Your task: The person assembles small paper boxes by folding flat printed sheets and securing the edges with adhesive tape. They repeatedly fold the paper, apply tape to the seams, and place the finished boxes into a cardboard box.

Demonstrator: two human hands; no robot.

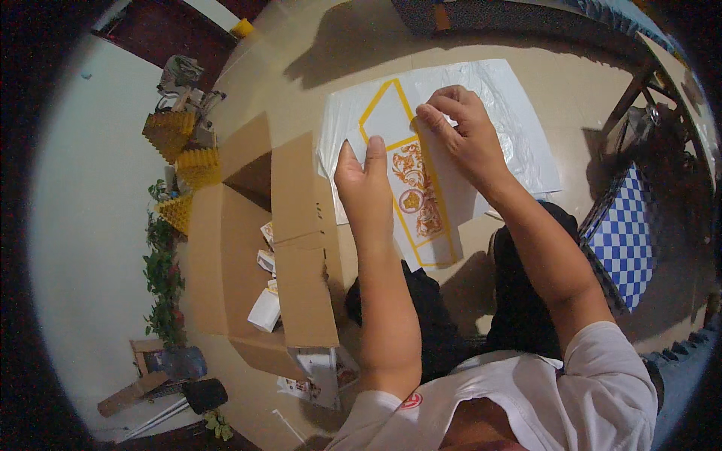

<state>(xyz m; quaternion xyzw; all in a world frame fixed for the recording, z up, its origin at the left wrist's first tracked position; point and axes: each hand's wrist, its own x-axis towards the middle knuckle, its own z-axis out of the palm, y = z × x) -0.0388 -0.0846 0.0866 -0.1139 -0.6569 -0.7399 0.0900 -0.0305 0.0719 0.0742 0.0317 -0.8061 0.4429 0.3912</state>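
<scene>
a: where are the hands?

b: both are up in the middle of the frame, forearms rising from the lower edge. the left hand (366, 183) lies flat, fingers straight and together, pointing toward the top of the frame, palm pressed on the left part of a flat white box blank with yellow borders (412, 180).

a: and the other?

b: the right hand (460, 128) comes in from the lower right, wrist bent, fingers curled down. its fingertips (429, 114) pinch the blank's upper right edge, so it is closed on the card. the left hand holds nothing, it only presses down.

a: where exactly is the blank?

b: centre of the frame, a little above the person's dark-trousered knees. it has a pointed flap toward the top and an orange ornament printed in its middle. under it is a sheet of clear white plastic (519, 135), spread over the tan floor (301, 68).

a: what is around?

b: just left of the left forearm stands an open brown cardboard carton (301, 248), flaps up, with small white packets (265, 310) inside. stacks of yellow folded boxes (180, 150) sit at the upper left by the pale wall, with green leafy garland (162, 270) below them. a blue-and-white checked chair seat (624, 233) is at the right.
</scene>
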